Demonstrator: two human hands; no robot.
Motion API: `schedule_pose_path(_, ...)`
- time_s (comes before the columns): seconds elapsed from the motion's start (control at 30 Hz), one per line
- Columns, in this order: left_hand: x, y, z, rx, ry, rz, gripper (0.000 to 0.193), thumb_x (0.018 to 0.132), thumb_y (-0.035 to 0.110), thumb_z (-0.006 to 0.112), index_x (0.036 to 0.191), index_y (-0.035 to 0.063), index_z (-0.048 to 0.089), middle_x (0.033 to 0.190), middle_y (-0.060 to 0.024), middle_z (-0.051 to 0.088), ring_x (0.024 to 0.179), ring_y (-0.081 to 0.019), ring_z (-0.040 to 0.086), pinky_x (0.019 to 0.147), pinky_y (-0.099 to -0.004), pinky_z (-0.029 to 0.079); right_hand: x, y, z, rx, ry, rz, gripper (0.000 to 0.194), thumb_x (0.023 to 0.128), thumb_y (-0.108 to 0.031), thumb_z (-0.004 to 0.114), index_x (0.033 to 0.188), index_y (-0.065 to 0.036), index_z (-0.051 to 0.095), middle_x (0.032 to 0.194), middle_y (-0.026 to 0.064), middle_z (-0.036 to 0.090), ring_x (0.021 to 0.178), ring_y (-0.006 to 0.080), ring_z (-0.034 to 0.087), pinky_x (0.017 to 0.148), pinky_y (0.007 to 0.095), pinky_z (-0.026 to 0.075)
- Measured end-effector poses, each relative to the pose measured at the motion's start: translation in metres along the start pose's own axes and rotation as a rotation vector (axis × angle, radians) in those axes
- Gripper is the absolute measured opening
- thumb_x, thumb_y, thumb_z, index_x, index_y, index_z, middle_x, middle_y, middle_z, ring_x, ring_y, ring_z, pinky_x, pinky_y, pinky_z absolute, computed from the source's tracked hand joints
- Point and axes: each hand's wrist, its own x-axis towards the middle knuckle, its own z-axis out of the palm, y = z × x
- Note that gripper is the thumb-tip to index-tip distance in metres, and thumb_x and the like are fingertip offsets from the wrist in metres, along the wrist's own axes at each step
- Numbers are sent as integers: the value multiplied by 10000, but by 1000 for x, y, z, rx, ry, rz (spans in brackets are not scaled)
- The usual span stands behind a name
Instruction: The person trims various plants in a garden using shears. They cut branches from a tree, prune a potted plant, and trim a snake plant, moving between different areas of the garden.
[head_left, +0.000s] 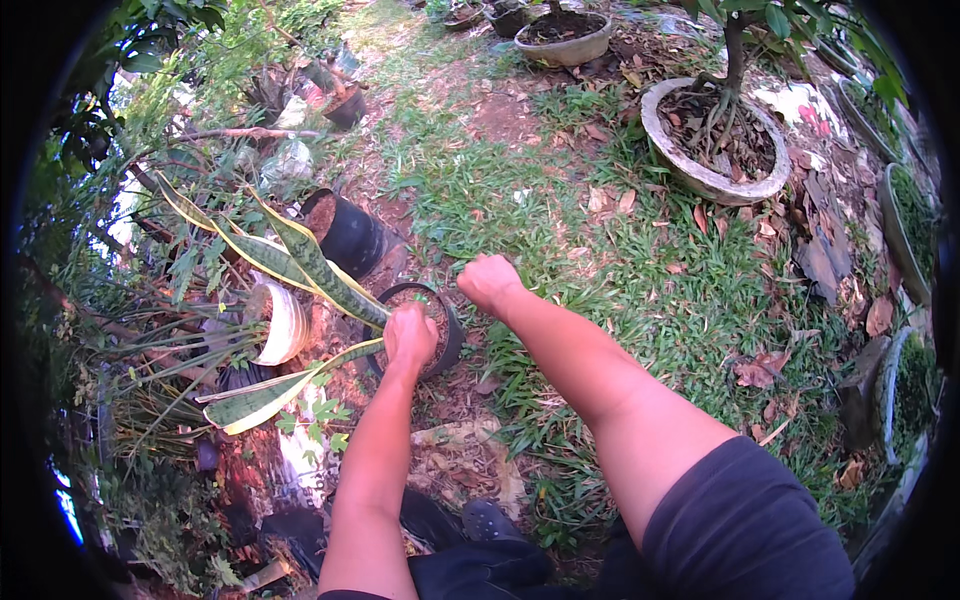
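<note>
My left hand (410, 335) grips the base of a snake plant (330, 277) with long green, yellow-edged leaves. The leaves spread to the left, one group pointing up and one bent lower down. Below that hand is a round black plant pot (452, 341) holding brownish soil; the hand hides part of it. My right hand (487, 281) is closed in a fist just right of the pot, above the grass. Whether anything small is inside the fist cannot be seen. Behind the pot, a black grow bag (349, 236) filled with soil leans over to the left.
A tilted white pot (289, 322) with thin-leaved stems lies left. A round concrete planter (652, 112) with a small tree stands at upper right, and another planter (574, 52) stands at the top. Grass and dry leaves cover the ground. A branch (247, 133) juts in at upper left.
</note>
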Motion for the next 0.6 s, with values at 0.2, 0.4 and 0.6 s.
schedule_pose_path(0.2,-11,28,-8,-640,-791,40,286,930,134,702,1192,24,728,1028,-136,784,928,-238,745,865,-383,578,-18,44,-11,34,-86,181,160,926,-137,694,1017,-110,823,1104,95,798,1075,301,757,867,428,626)
schedule_pose_path(0.4,-40,23,-10,-700,-1387,-168,528,1079,276,633,1582,163,520,1371,-149,720,1195,-210,721,987,-347,551,-30,63,-8,94,-101,206,160,878,-106,695,992,-74,803,1062,156,793,1048,345,761,878,451,623)
schedule_pose_path(0.6,-58,-73,-19,-613,-1410,-644,423,1105,363,578,1458,134,626,1325,-54,753,1110,-169,743,911,-310,545,-21,61,10,127,-128,109,193,862,-132,697,1026,-58,765,1085,191,769,1090,368,732,932,485,594)
